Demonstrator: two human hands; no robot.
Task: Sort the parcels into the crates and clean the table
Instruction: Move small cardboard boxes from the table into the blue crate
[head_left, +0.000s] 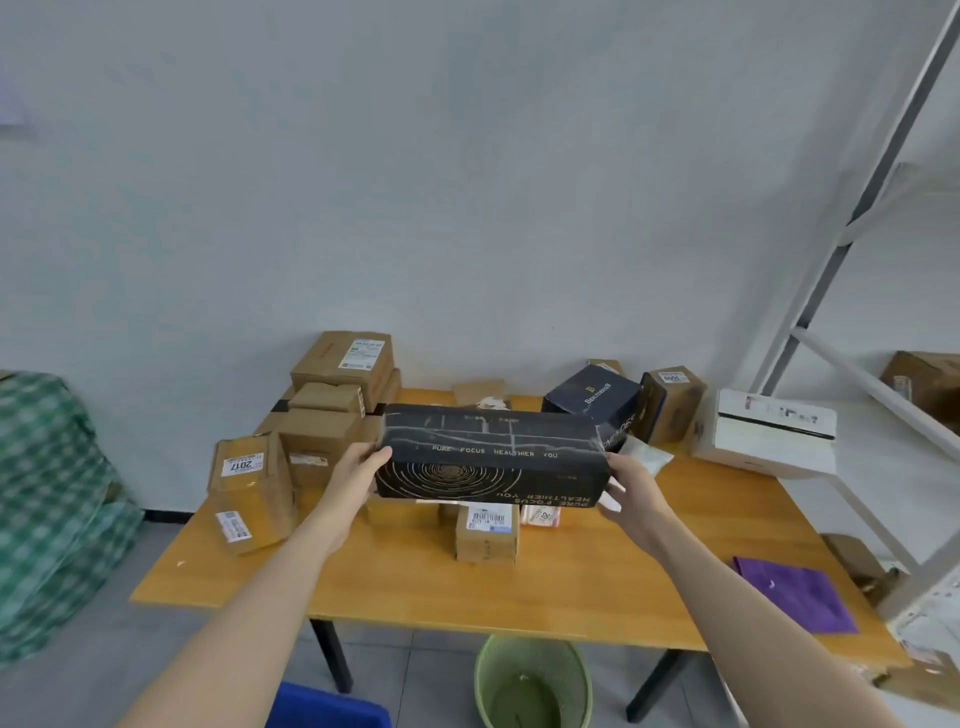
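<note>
The left hand (358, 465) is gripping the left end of a long black parcel (493, 457), thumb lying over the top edge; the right hand (631, 488) is clasping the right end, fingers wrapping under and behind it. Both forearms are reaching forward, nearly straight, and the parcel is hanging level between them, lifted above the wooden table (467, 592).

Just under the parcel a small labelled carton (487, 532) is sitting on the table; the stretch of tabletop nearer the person than the hands is lying bare to the front edge. Beside the left hand a stack of brown cartons (322, 415) is crowding close, with a carton marked 2017 (249, 483) leaning at its outer side. Beyond the right hand a navy box (592, 397) is standing near the parcel's far corner; a white box (774, 434) is sitting further right, well apart, and a purple cloth (795, 597) is lying at the table's right edge. Below the front edge, on the floor, a green basket (532, 680) and a blue crate (327, 706) are standing.
</note>
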